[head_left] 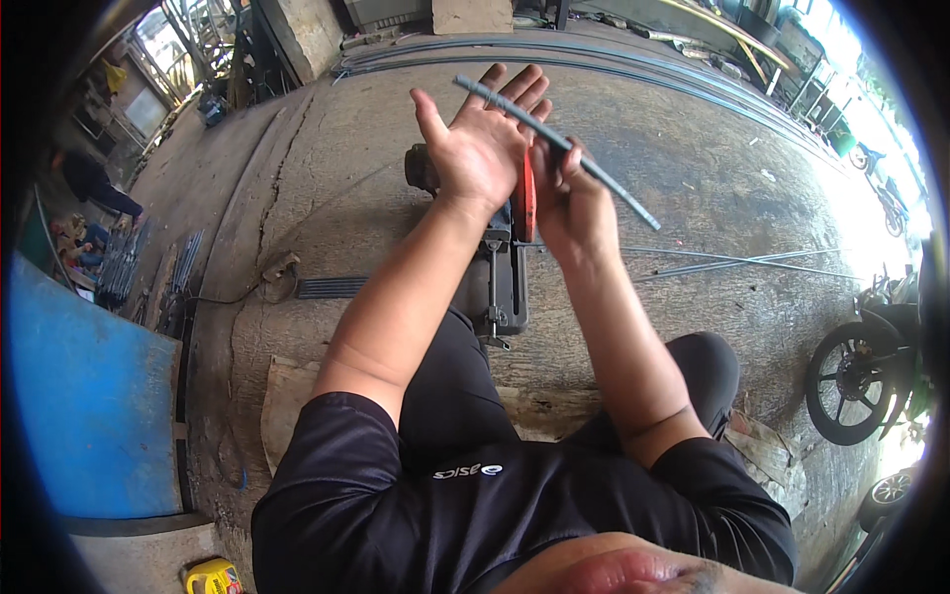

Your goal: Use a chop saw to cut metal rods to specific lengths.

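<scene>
A short grey metal rod (620, 193) slants across the middle, its far end up to the left. My right hand (576, 213) is closed on it, with the thumb against the rod. My left hand (480, 158) is open, palm up and fingers spread, and the rod passes in front of its fingers. Whether they touch it, I cannot tell. Beneath both hands stands a cut-off saw with a red blade guard (528, 203) and a dark base with a clamp screw (494, 287). My forearms hide part of the saw.
Several cut rods (332, 287) lie left of the saw, near a cable. Thin rods (742, 261) cross on the floor at right, and long bars (594, 59) span the back. A motorbike wheel (849, 381), blue panel (94, 396) and yellow container (212, 575) flank me. Another person (97, 183) is far left.
</scene>
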The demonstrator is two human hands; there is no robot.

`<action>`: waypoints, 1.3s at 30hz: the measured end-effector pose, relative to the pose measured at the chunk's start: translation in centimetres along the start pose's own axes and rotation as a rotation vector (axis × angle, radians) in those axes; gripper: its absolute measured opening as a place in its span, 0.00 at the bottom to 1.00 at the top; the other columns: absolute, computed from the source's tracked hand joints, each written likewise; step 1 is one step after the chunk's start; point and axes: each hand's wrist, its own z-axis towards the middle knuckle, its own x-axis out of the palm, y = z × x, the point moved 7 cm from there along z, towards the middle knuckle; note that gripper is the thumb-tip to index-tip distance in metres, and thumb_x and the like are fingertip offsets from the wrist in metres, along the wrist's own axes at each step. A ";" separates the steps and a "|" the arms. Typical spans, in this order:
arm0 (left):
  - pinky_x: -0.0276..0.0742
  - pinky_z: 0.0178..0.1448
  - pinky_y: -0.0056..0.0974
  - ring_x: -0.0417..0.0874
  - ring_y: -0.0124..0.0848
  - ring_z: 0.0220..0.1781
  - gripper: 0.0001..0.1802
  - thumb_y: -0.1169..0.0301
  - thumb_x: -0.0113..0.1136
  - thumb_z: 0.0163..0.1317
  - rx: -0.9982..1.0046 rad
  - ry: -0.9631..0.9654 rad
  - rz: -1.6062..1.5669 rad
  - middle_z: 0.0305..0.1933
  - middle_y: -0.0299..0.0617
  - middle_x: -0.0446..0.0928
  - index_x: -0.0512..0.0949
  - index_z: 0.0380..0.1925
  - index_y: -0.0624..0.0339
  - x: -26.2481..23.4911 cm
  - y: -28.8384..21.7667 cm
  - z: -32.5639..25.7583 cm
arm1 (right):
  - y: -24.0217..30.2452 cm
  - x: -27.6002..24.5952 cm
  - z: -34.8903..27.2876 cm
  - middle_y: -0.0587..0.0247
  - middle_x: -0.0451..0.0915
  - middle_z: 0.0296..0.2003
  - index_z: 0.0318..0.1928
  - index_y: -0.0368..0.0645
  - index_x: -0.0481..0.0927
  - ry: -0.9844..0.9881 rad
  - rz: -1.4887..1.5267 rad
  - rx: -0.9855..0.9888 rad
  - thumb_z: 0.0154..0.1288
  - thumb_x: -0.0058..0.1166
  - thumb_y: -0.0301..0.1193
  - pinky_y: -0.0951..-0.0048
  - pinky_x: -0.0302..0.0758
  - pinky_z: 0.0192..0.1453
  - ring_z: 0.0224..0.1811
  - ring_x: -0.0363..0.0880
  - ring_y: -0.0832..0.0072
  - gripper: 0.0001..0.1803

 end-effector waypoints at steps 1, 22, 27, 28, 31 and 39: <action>0.55 0.74 0.54 0.61 0.55 0.71 0.58 0.21 0.32 0.53 0.031 0.006 0.083 0.65 0.66 0.63 0.59 0.62 0.68 0.7 -0.2 0.0 | -0.9 -0.8 -0.2 0.46 0.71 0.52 0.60 0.36 0.61 0.000 0.049 0.023 0.72 0.45 0.24 0.63 0.80 0.62 0.54 0.77 0.57 0.19; 0.64 0.73 0.53 0.68 0.58 0.67 0.37 0.85 0.35 0.47 -0.098 -0.028 0.524 0.61 0.72 0.66 0.52 0.64 0.76 -2.2 -3.7 0.3 | -2.0 -4.0 -1.5 0.52 0.79 0.28 0.40 0.36 0.79 0.211 -1.492 -0.434 0.70 0.52 0.37 0.64 0.74 0.39 0.29 0.78 0.65 0.14; 0.65 0.71 0.56 0.69 0.57 0.66 0.30 0.80 0.40 0.56 -0.100 0.009 0.456 0.61 0.70 0.67 0.56 0.62 0.71 -2.4 -3.8 0.3 | -4.8 -5.6 -1.7 0.61 0.78 0.27 0.42 0.35 0.78 0.259 -1.140 0.022 0.73 0.48 0.32 0.71 0.75 0.39 0.29 0.77 0.75 0.12; 0.65 0.71 0.56 0.69 0.57 0.66 0.30 0.80 0.40 0.56 -0.101 0.007 0.455 0.61 0.70 0.67 0.56 0.62 0.71 -2.3 -3.6 0.3 | -5.1 -5.6 -1.8 0.64 0.77 0.27 0.42 0.35 0.78 0.268 -1.097 0.043 0.73 0.47 0.32 0.73 0.74 0.38 0.28 0.76 0.77 0.12; 0.63 0.70 0.62 0.67 0.56 0.67 0.30 0.58 0.49 0.63 0.030 0.052 0.387 0.61 0.65 0.66 0.59 0.61 0.64 -1.7 -3.5 0.1 | -5.5 -5.2 -2.2 0.66 0.76 0.26 0.42 0.35 0.78 0.266 -1.012 0.065 0.74 0.47 0.31 0.75 0.72 0.34 0.27 0.74 0.80 0.11; 0.55 0.72 0.64 0.56 0.62 0.72 0.50 0.30 0.29 0.62 -0.075 0.067 0.067 0.67 0.73 0.56 0.56 0.65 0.68 -1.8 -3.7 0.3 | -5.6 -5.1 -2.0 0.68 0.75 0.27 0.44 0.36 0.76 0.290 -1.039 0.125 0.75 0.46 0.33 0.80 0.71 0.35 0.27 0.71 0.83 0.12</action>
